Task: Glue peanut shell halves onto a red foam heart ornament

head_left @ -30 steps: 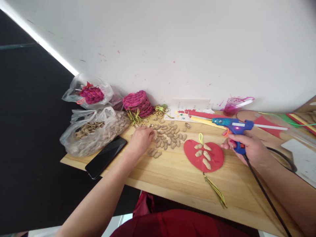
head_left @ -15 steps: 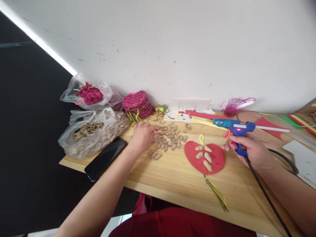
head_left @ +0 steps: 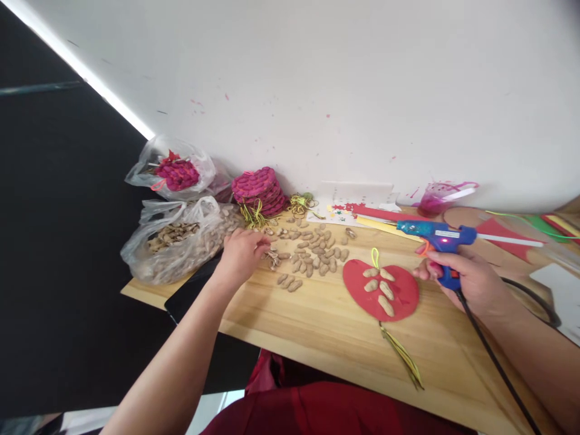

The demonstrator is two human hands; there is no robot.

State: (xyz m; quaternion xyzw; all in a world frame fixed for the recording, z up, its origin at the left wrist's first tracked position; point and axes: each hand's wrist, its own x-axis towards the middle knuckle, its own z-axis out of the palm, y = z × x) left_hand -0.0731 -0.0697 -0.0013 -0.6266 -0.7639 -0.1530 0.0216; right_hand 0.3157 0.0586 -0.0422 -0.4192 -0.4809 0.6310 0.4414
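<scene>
My right hand (head_left: 471,281) is wrapped round the handle of a blue hot glue gun (head_left: 432,235), a white glue stick coming out of its back and its nozzle pointing left. Below the nozzle lies a red heart-shaped piece (head_left: 356,290) with several peanuts (head_left: 386,290) on it, a yellow loop at its top and a yellow-green tassel (head_left: 401,353) below. My left hand (head_left: 244,257) is low over the table, fingers curled together beside some broken peanut shells (head_left: 273,258); what they hold, if anything, is hidden. Loose peanuts (head_left: 317,244) spread to its right.
A plastic bag of peanuts (head_left: 158,266) and another bag (head_left: 140,172) stand at the left. A black phone (head_left: 188,290) lies partly under my left forearm. Stacked magenta pieces (head_left: 258,187), yellow-green strings (head_left: 299,204) and a pink-stained cup (head_left: 430,199) line the wall. The gun's black cord (head_left: 492,356) crosses the right side.
My left hand has moved left and slightly back from the peanut pile, uncovering broken shells. The view has shifted a little; the right hand still holds the glue gun beside the heart.
</scene>
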